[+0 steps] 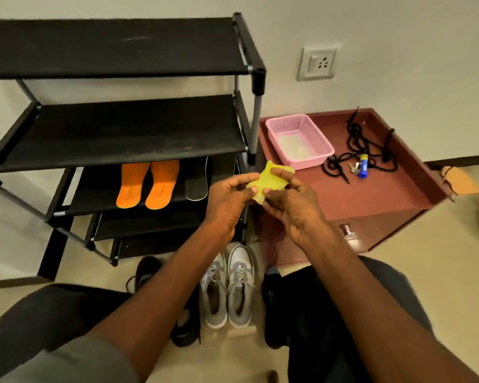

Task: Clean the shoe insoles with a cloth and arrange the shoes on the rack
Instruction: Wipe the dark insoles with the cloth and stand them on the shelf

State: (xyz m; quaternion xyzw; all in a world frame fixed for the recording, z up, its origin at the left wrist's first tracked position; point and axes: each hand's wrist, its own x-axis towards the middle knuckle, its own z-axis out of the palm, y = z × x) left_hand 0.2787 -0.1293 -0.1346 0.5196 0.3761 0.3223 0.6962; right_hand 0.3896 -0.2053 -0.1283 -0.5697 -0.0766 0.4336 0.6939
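From the head camera, the left hand [228, 199] and the right hand [291, 203] meet in mid-frame with a small yellow cloth [268, 181] bunched between them; the fingers and thumbs of both hands curl in and pinch its edges, so the cloth sits at and just above the fingertips, its upper corner poking up beyond them. Behind and to the left of the hands stands a black shoe rack [127, 134], and on a lower shelf of it lie two orange insoles [147, 183] side by side, with a grey insole [197, 186] just to their right, close to the left hand. Below the hands, on the floor, a pair of grey and white sneakers [227, 288] sits side by side; dark shoes [147, 272] flank them, though blur makes their number hard to tell.
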